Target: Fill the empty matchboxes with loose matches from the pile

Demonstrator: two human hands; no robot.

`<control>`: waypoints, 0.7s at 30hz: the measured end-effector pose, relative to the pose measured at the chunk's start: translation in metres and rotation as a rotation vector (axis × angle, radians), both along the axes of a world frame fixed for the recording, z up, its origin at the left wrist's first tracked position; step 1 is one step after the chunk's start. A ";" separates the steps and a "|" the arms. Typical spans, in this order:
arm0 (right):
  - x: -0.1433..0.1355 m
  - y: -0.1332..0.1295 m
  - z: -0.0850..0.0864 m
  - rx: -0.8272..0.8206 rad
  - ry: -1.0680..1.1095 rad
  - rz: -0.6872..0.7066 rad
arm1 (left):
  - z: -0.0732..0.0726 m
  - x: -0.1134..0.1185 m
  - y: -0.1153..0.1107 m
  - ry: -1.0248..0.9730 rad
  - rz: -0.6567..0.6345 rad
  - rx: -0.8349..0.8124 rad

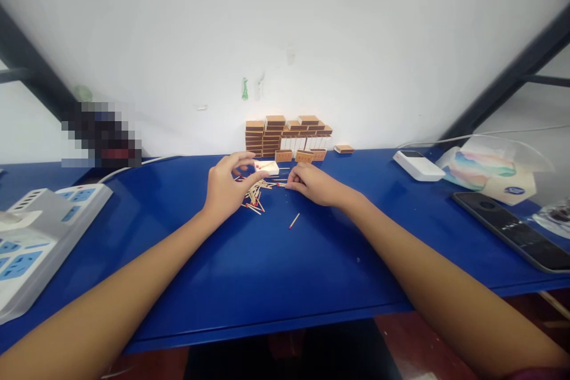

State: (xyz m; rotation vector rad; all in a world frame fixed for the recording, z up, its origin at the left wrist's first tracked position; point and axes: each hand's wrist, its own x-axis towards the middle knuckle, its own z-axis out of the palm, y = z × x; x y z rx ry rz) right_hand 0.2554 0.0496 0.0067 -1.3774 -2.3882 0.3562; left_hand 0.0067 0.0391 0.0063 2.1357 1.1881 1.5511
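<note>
My left hand [229, 185] is closed around the white inner tray of a matchbox [271, 167], thumb on the near side and fingers behind. At least one match shows inside this tray. To its right, my right hand [310, 183] is pinched low over the table, its fingertips at the end of a red-headed match [280, 184]. A loose pile of matches [255, 195] lies between the hands, partly hidden by my left hand. One single match [294, 221] rests apart, nearer to me.
Stacked matchboxes [262, 136] stand against the wall, with one box [344, 149] off to the right. A power strip [53, 237] lies at left. On the right are a white device [417, 165], a tissue pack [494, 175] and a phone [512, 228] on the blue table [267, 285].
</note>
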 end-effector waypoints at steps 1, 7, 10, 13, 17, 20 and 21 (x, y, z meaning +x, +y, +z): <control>0.000 -0.001 0.001 -0.008 -0.012 0.001 | 0.000 0.000 0.000 -0.004 0.000 0.000; 0.001 -0.009 0.006 -0.050 -0.074 0.009 | -0.001 -0.001 0.002 0.053 -0.016 -0.006; 0.001 -0.012 0.007 -0.057 -0.085 0.016 | -0.001 -0.002 0.002 0.108 -0.003 0.029; 0.000 -0.015 0.008 -0.056 -0.095 0.014 | -0.001 -0.002 0.002 0.103 -0.001 0.029; -0.003 -0.019 0.007 -0.042 -0.113 0.003 | -0.001 -0.002 0.002 0.092 -0.025 0.004; -0.002 -0.020 0.008 -0.030 -0.117 -0.008 | -0.002 -0.002 0.002 0.126 -0.029 -0.004; -0.001 -0.019 0.008 -0.028 -0.117 -0.014 | -0.002 -0.002 0.001 0.142 -0.034 -0.017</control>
